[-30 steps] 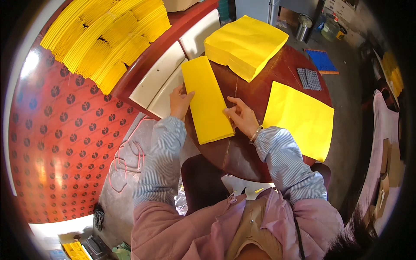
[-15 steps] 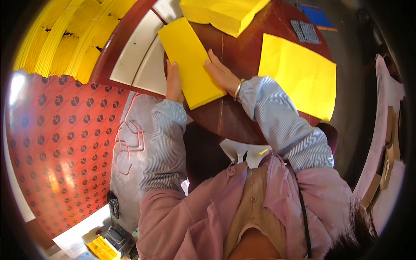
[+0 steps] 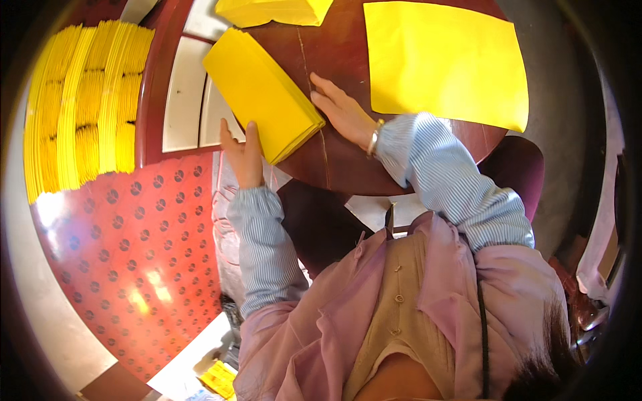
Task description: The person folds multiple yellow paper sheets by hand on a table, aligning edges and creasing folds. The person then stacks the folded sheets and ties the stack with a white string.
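Note:
A thick stack of folded yellow paper (image 3: 257, 93) lies slanted on the dark red round table (image 3: 348, 157), its layered edges showing on the right side. My left hand (image 3: 245, 157) is at its lower left side, thumb and fingers apart, with the thumb close to the edge. On the other side, my right hand (image 3: 346, 112) has its fingers stretched out beside the stack's right edge, with a narrow gap of table between. Neither hand grips the paper. To the right lies a flat yellow sheet (image 3: 445, 63).
Another yellow paper pile (image 3: 274, 12) sits at the far edge of view. Bundles of folded yellow paper (image 3: 87, 110) stand in rows at left, above a red patterned surface (image 3: 144, 247). White panels (image 3: 184, 97) adjoin the round table.
My right hand has come off the stack's side, and the left hand's fingers have spread. The stack is turned slightly, showing more of its layered edge. The whole view has shifted.

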{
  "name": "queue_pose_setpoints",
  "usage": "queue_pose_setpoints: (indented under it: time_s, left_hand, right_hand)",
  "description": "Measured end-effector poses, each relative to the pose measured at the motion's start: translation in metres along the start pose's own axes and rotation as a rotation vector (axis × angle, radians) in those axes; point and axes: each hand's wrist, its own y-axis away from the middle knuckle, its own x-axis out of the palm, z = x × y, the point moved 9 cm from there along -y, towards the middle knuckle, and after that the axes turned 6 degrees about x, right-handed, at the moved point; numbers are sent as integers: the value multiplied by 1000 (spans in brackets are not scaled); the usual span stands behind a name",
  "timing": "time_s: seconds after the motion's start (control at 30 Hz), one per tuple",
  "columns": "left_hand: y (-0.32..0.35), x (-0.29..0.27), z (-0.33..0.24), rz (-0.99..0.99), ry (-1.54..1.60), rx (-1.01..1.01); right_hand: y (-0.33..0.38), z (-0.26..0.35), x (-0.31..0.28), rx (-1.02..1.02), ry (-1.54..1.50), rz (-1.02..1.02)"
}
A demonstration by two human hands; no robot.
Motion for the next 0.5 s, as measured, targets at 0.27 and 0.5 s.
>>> queue_pose_setpoints:
  time_s: [0.27,0.5]
  left_hand:
    - [20,53,-76,322,-173,29]
    - [26,68,-72,383,-425,67]
  right_hand:
    - [64,-10,-3,-190,-211,-53]
    - [65,-14,-14,-224,-343,-184]
